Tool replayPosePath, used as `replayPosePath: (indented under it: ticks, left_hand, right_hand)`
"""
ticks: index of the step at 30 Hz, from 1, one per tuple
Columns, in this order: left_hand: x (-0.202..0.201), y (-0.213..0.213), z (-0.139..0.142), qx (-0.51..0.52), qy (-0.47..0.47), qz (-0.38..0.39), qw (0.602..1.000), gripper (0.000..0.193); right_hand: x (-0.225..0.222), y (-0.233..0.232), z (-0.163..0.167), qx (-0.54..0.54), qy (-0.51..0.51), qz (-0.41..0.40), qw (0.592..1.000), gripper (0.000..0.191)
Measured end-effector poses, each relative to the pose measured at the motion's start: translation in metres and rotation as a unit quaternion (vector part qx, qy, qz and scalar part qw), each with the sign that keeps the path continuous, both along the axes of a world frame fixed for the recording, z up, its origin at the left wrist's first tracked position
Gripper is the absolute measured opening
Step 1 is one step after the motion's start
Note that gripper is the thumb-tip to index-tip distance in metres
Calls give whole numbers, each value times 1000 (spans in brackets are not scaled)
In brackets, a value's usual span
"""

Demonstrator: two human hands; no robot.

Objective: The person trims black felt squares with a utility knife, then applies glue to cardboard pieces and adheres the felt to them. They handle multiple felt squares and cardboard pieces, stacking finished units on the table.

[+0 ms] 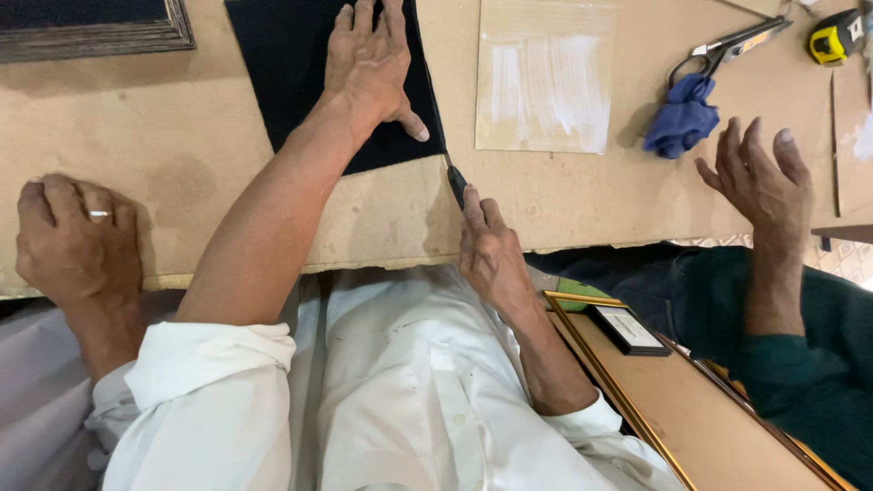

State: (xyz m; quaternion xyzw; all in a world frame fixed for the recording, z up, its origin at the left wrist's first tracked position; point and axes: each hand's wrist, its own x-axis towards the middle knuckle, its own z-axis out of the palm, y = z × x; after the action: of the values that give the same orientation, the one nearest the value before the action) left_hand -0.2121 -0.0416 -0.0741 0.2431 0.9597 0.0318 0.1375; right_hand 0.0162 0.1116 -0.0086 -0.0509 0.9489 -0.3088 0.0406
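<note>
Both my hands are busy: my left hand (368, 59) lies flat, fingers spread, on the black fabric (300, 64). My right hand (491, 250) is closed around a knife (455, 182) at its edge.

black cloth (300, 73): top cut off | knife (455, 182): handle hidden in right hand (491, 250)

We count four hands, one black cloth (309, 73), one knife (452, 177), one scissors (727, 45), one tape measure (835, 36), one blue rag (682, 118).
</note>
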Motion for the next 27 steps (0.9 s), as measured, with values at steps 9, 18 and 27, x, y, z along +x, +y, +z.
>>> replayPosePath:
  ticks: [9,18,27]
  left_hand:
    - [2,-2,5,18,-9,-10,1000,165]
    - [-51,3,4,251,150,45,955,48]
    - [-103,51,-6,214,114,141,960,24]
  right_hand:
    - [26,21,19,-21,81,-118,990,42]
    - [82,62,49,-198,56,-283,937,44]
    - [120,67,25,-189,36,-300,934,47]
